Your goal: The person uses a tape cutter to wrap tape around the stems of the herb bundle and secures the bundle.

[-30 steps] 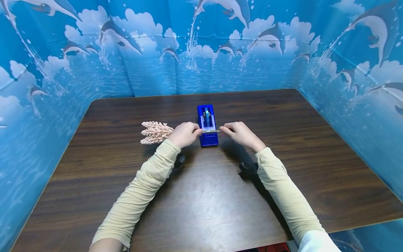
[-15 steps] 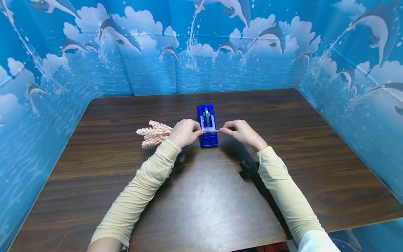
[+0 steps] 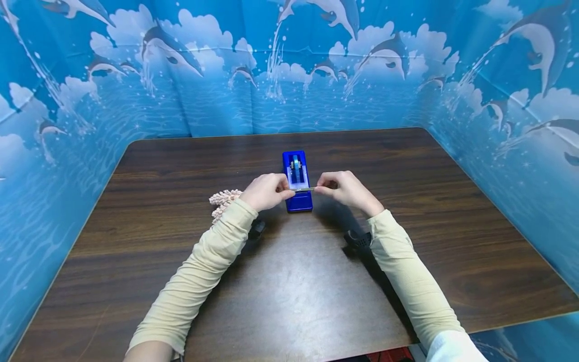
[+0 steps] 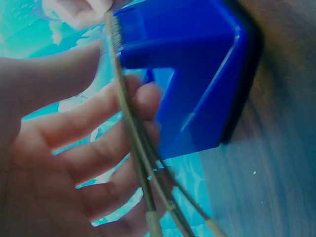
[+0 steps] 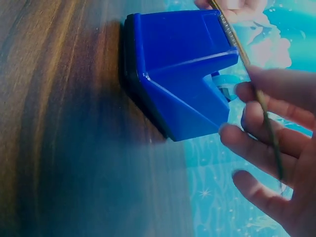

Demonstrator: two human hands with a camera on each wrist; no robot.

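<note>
My left hand pinches the thin stems of an artificial flower spray between thumb and fingers. Its pale pink flower heads stick out to the left, partly hidden by my hand and sleeve. Further along, the fingers of my right hand hold the other end of the stems. A blue tape dispenser stands between both hands, with a roll of tape in it. The stems cross in front of its cutting edge. In the left wrist view, the stems fan out into several branches and look blurred.
The dispenser stands on a dark wooden table. Blue dolphin-print curtains hang behind the table and along its sides. A black wrist device sits under the right forearm, and another under the left.
The pink flower heads have turned and swung, and less of them shows beside my left hand. Both hands stay almost in place, and the dispenser has not visibly moved.
</note>
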